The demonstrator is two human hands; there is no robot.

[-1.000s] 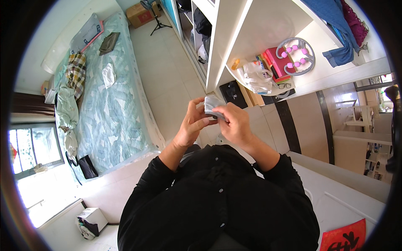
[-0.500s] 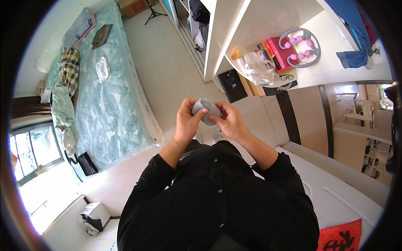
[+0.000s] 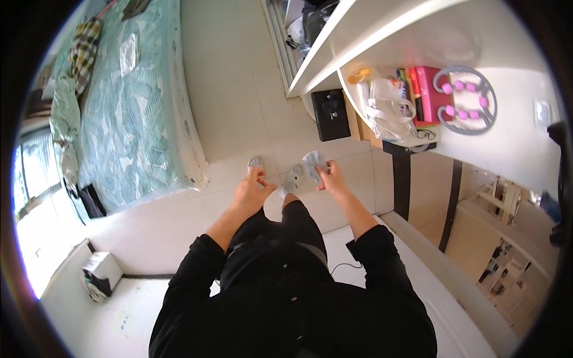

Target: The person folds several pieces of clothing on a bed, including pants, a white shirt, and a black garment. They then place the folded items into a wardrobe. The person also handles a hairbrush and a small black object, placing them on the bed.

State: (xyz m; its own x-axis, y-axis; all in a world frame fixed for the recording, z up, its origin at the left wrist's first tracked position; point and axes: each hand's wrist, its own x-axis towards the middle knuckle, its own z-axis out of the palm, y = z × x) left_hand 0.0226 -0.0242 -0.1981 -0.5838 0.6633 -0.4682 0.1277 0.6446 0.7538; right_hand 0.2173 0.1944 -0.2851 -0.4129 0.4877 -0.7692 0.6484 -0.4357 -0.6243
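While the right hand [image 3: 332, 179] grasps the grey cloth [image 3: 312, 164] between thumb and fingers, the left hand [image 3: 246, 196] is free, with its fingers loosely bent and its thumb pointing right. The grey cloth extends from the right hand toward the far left, over the floor [image 3: 230, 77], and is apart from the left hand. Of two light shoes [image 3: 291, 180], one appears just beyond the left hand; the other appears between the hands, near the grey cloth.

The bed [image 3: 134, 149] occupies the left side. A white cloth [image 3: 128, 55] lies on its far part. A plaid cloth [image 3: 85, 51] lies along its left edge, and a black bag [image 3: 92, 201] is at its near left corner.

A black box [image 3: 334, 125] is located beyond the right hand. To its right, the shelf [image 3: 519, 95] carries, from left to right, a white bag [image 3: 388, 113], a red book [image 3: 428, 89] and a grey ring [image 3: 493, 98] with pink rollers. Glasses [image 3: 425, 134] lie at the shelf's near edge.
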